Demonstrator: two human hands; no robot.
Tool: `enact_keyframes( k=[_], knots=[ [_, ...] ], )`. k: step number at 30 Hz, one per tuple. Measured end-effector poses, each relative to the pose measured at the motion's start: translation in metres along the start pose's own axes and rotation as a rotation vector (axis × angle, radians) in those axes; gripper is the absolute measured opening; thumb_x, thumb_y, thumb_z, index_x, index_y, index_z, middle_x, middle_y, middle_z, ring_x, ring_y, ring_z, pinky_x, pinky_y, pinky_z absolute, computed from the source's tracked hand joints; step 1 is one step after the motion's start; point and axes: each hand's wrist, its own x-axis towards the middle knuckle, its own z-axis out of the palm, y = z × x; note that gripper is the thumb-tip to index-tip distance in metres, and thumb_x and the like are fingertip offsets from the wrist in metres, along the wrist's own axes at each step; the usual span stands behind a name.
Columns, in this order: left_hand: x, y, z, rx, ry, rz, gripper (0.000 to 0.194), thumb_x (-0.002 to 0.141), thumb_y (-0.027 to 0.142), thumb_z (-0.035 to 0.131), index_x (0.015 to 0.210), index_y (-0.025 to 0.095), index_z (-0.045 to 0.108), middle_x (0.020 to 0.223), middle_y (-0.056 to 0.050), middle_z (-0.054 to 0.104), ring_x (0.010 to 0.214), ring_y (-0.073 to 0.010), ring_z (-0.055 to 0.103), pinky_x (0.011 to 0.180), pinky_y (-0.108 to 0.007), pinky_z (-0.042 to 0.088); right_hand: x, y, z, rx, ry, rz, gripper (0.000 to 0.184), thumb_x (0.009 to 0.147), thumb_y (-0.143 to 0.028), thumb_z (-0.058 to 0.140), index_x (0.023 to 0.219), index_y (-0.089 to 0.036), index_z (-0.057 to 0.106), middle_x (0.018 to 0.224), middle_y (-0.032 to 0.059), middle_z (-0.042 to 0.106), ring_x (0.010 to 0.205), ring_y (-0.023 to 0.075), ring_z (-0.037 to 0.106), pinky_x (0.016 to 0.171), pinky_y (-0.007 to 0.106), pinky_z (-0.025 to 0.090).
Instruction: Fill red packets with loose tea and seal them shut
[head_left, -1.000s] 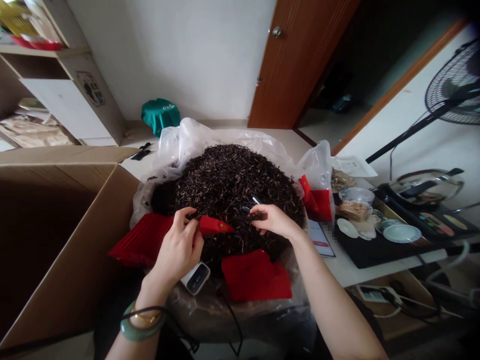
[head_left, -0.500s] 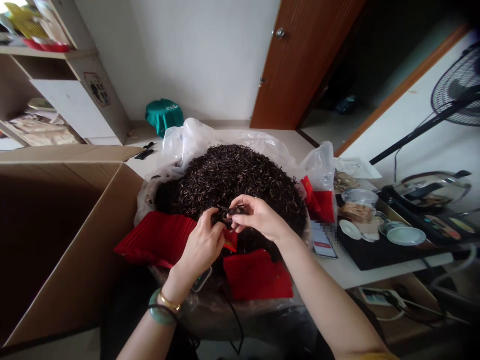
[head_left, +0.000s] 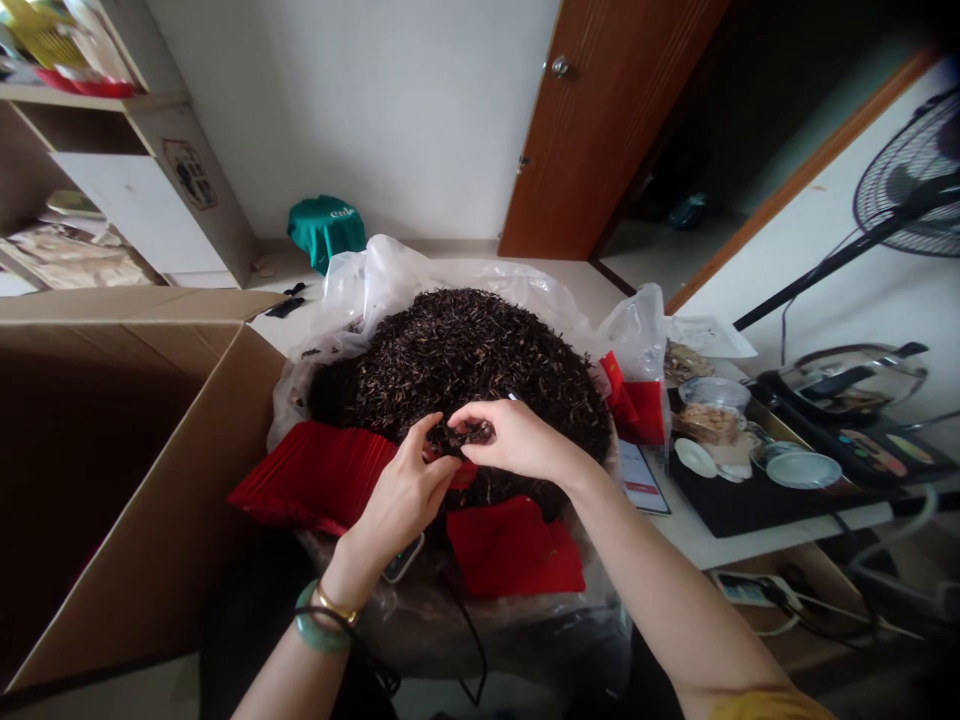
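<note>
"Where's the leaf pinch [head_left: 478, 432]?"
"Gripped in the right hand [head_left: 517, 437], between thumb and fingers, near side of leaf pile [head_left: 465, 345]."
"Left hand [head_left: 405, 487]?"
"Fingers curved, just beside; can't tell its grip."

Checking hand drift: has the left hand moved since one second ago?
Yes: the left hand has shifted rightward, judged against the brown door, and sits closer to the right hand.

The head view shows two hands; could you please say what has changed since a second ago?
The right hand has moved leftward and the left hand rightward, bringing them close; the right seems to have taken some dark leaves. The front red packets and leaf pile look unchanged.
</note>
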Motion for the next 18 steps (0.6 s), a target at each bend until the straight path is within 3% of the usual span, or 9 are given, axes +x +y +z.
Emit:
enact_keyframes(
  k=[7, 13, 18],
  knots=[
    [0.000, 0.001, 0.003, -0.020, 0.022, 0.021, 0.024, 0.092, 0.022, 0.047, 0.091, 0.019, 0.070, 0.133, -0.013, 0.041, 0.102, -0.0214, 0.056, 0.083, -0.037, 0.056, -0.008, -0.009, 0.002, 0.013, -0.006, 0.010, 0.033, 0.079, -0.006, 0.052, 0.104, -0.019, 0.069, 0.101, 0.0035, 0.074, 0.081, 0.0152, 0.068, 0.076, 0.028, 0.053],
    [-0.001, 0.000, 0.006, -0.032, 0.057, 0.002, 0.021, 0.091, 0.019, 0.048, 0.091, 0.018, 0.068, 0.131, -0.013, 0.043, 0.103, -0.0216, 0.056, 0.085, -0.038, 0.055, -0.013, -0.008, 0.002, 0.040, -0.011, -0.052, 0.042, 0.086, -0.006, 0.040, 0.114, -0.022, 0.066, 0.115, 0.0027, 0.070, 0.099, 0.0157, 0.067, 0.089, 0.031, 0.052],
    [0.000, 0.002, 0.006, 0.008, 0.113, 0.018, 0.019, 0.090, 0.018, 0.049, 0.089, 0.018, 0.069, 0.119, -0.012, 0.050, 0.097, -0.0215, 0.053, 0.080, -0.038, 0.055, -0.015, -0.002, 0.005, 0.117, 0.012, -0.088, 0.040, 0.087, -0.007, 0.037, 0.110, -0.020, 0.067, 0.110, 0.0036, 0.071, 0.101, 0.0157, 0.066, 0.092, 0.034, 0.052]
  ],
)
